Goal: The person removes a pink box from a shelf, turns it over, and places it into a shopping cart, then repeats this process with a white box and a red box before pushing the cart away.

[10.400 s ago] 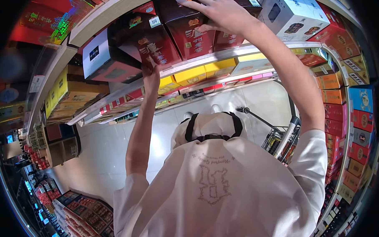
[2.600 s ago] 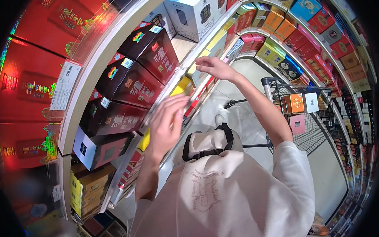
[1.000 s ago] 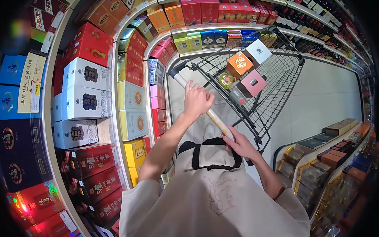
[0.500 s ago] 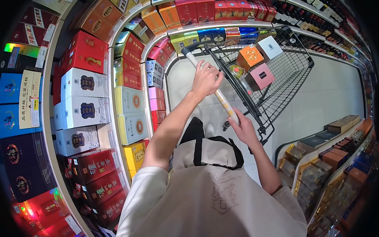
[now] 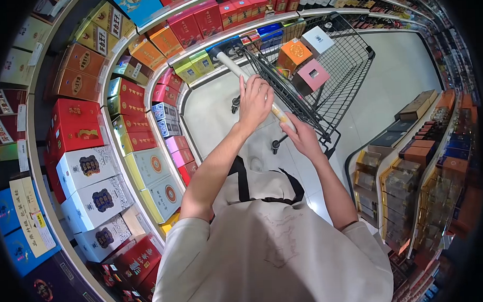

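Note:
My left hand (image 5: 256, 101) lies over the middle of the shopping cart handle (image 5: 229, 64), its fingers curled onto the pale bar. Farther along the same bar, near its right end, my right hand (image 5: 302, 136) is closed around it. Beyond the handle stretches the black wire cart basket (image 5: 350, 72). Inside sit an orange box (image 5: 294, 54), a white box (image 5: 318, 40) and a pink box (image 5: 313, 75). The orange and pink boxes stand close together. My hands partly cover the bar.
Shelves of boxed goods curve along the left, including white boxes (image 5: 89, 165) and red boxes (image 5: 78, 122). Bottles line the shelves at the far right. A low display stand (image 5: 385, 162) juts out at the right, near the cart's corner. Pale floor tiles (image 5: 403, 65) extend beyond the cart.
The view has turned, and the cart appears farther left and higher. My right hand has come closer to my left on the bar. The same boxes remain in the basket.

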### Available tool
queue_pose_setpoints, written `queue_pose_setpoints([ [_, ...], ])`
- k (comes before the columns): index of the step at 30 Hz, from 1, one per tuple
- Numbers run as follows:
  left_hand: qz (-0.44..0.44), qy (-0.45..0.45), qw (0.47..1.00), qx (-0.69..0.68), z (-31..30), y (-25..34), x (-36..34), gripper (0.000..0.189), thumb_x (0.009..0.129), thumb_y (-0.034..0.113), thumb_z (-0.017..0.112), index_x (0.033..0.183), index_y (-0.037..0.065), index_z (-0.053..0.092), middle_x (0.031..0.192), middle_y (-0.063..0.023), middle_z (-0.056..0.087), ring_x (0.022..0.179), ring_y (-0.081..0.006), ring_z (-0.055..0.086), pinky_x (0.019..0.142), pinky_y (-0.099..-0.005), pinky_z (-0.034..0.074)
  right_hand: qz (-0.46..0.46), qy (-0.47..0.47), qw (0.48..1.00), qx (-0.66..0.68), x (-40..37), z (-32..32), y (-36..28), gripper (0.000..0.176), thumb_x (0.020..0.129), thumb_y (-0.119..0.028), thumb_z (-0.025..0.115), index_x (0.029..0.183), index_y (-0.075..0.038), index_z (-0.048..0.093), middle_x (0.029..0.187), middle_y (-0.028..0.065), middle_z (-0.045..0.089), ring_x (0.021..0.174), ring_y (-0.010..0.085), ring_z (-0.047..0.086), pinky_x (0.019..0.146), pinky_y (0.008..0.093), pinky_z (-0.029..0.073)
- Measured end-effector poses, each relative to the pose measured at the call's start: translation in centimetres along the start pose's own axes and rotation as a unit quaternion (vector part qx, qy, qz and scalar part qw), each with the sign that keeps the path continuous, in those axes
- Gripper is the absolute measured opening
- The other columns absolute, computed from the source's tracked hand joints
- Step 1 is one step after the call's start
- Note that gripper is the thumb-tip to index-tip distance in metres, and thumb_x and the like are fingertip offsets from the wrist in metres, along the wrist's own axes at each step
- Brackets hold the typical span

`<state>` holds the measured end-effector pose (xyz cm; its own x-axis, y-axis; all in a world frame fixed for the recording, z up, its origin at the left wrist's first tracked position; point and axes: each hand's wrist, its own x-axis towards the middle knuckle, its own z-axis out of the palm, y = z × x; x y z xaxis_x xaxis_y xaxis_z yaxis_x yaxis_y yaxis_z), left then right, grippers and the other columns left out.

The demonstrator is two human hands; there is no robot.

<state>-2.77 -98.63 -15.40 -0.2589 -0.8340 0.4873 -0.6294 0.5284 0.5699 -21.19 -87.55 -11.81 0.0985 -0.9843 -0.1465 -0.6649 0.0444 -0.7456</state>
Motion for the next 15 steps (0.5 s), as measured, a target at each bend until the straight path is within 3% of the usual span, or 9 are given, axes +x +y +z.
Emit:
queue_pose_setpoints([
  [5, 0.041, -0.026, 0.999, -0.013, 0.0, -2.9, 3.1, 0.015, 0.099, 0.018, 0.059, 0.102, 0.005, 0.067, 0.115, -0.0077, 0.061, 0.135, -0.0332, 0.047, 0.123, -0.0654, 0.018, 0.016, 0.041, 0.998, -0.043, 2.9, 0.7, -1.5, 0.045, 0.105, -0.041, 0.059, 0.136, -0.008, 0.061, 0.092, 0.0234, 0.073, 0.083, 0.0456, 0.07, 0.071, 0.0518, 0.053],
  [15, 0.029, -0.067, 0.997, 0.007, 0.0, -5.6, 6.3, 0.021, 0.096, 0.02, 0.059, 0.104, 0.002, 0.066, 0.122, -0.0117, 0.056, 0.139, -0.033, 0.042, 0.123, -0.0663, 0.018, 0.071, 0.071, 0.989, -0.112, 6.1, 2.0, -4.7, 0.041, 0.106, -0.04, 0.057, 0.135, -0.01, 0.059, 0.094, 0.0243, 0.072, 0.083, 0.0469, 0.069, 0.07, 0.0547, 0.052],
])
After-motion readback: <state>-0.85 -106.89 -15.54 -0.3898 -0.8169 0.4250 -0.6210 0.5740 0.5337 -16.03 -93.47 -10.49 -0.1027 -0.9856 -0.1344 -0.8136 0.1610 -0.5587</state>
